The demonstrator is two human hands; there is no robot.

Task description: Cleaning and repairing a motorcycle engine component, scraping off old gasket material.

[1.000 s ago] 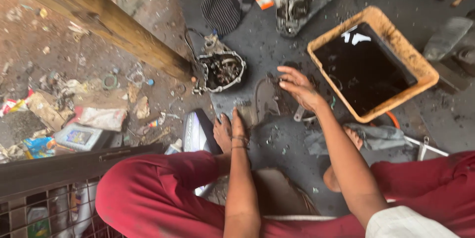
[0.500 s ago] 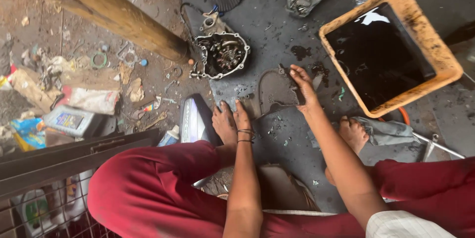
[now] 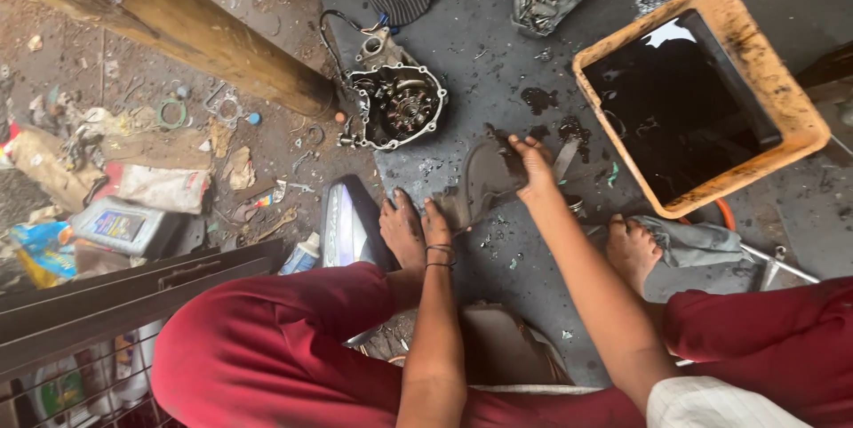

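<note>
A thin grey gasket (image 3: 487, 181) on the floor is now pinched by the right hand (image 3: 536, 172), shifted slightly since before; the left hand (image 3: 437, 219) is rested beside it, fingers together.

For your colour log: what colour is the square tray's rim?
Orange, stained dark; the tray shows in the head view.
</note>
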